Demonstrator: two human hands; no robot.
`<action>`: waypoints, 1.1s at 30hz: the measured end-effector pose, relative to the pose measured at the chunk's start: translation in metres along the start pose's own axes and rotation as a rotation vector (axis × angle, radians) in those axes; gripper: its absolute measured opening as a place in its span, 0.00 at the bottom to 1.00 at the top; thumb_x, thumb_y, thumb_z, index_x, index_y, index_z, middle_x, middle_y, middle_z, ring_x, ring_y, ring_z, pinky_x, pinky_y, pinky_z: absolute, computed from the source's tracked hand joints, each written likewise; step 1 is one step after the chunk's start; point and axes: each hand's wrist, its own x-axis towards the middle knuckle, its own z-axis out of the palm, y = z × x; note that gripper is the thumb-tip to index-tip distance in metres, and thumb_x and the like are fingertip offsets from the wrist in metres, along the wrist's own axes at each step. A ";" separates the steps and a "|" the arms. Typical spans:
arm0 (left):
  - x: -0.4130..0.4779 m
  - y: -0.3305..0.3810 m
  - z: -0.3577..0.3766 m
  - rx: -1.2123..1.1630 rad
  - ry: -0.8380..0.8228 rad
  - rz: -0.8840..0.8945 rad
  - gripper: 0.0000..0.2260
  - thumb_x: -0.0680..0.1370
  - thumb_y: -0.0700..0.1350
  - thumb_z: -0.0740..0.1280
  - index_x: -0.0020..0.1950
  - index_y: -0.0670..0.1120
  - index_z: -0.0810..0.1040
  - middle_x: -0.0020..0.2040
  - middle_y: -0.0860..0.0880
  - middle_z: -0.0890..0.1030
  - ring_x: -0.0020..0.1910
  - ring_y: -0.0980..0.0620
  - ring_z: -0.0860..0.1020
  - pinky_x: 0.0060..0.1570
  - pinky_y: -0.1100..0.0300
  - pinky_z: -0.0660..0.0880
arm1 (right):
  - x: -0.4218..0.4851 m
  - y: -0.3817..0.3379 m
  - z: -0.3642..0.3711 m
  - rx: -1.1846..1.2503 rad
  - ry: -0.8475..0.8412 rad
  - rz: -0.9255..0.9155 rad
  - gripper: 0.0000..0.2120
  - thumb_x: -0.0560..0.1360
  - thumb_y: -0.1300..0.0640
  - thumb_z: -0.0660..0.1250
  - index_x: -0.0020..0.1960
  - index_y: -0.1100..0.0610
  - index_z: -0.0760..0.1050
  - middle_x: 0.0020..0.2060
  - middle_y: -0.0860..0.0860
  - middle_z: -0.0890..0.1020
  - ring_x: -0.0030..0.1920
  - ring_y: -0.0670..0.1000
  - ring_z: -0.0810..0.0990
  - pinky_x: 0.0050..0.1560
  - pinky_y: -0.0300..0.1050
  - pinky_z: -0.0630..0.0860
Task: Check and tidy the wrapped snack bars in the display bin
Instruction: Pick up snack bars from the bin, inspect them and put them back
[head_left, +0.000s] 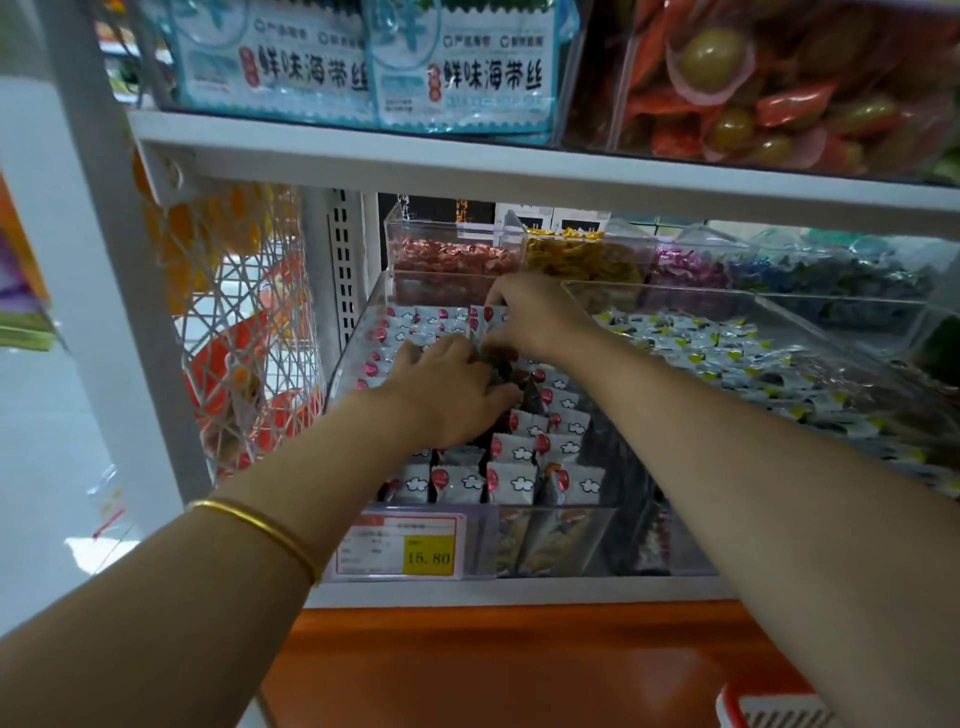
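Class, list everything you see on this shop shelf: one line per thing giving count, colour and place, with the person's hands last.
wrapped snack bars: many, grey-white with red dots, upright rows in the bin
display bin: one, clear, middle shelf
price label: one, white with yellow patch, bin front
neighbouring packets: many, white with yellow marks, right-hand bin
rear sweets: many, red, yellow, purple, blue, bins behind
seaweed packets: two, pale blue, top shelf
bangle: one, gold, left wrist
left hand: one, on the bars mid-bin, grip unclear
right hand: one, pinching bars at the bin's back
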 end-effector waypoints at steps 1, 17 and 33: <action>-0.002 -0.001 -0.001 -0.004 0.013 0.019 0.22 0.80 0.57 0.49 0.68 0.48 0.70 0.72 0.46 0.63 0.73 0.46 0.56 0.70 0.41 0.51 | 0.002 0.000 0.001 -0.033 -0.049 -0.009 0.10 0.73 0.57 0.69 0.54 0.58 0.76 0.49 0.52 0.78 0.52 0.53 0.76 0.45 0.43 0.70; -0.014 -0.022 0.006 -0.029 0.013 -0.015 0.28 0.79 0.61 0.44 0.73 0.47 0.62 0.77 0.49 0.55 0.76 0.52 0.47 0.71 0.40 0.45 | 0.032 0.012 0.014 -0.088 0.003 0.038 0.08 0.77 0.60 0.63 0.54 0.56 0.77 0.54 0.53 0.79 0.55 0.53 0.76 0.55 0.50 0.74; -0.036 -0.005 -0.018 -0.490 0.319 -0.066 0.23 0.81 0.50 0.58 0.73 0.43 0.62 0.75 0.45 0.60 0.71 0.47 0.62 0.69 0.54 0.60 | -0.022 -0.003 -0.015 0.414 0.496 0.252 0.07 0.79 0.60 0.60 0.53 0.62 0.73 0.44 0.53 0.77 0.48 0.56 0.80 0.46 0.48 0.76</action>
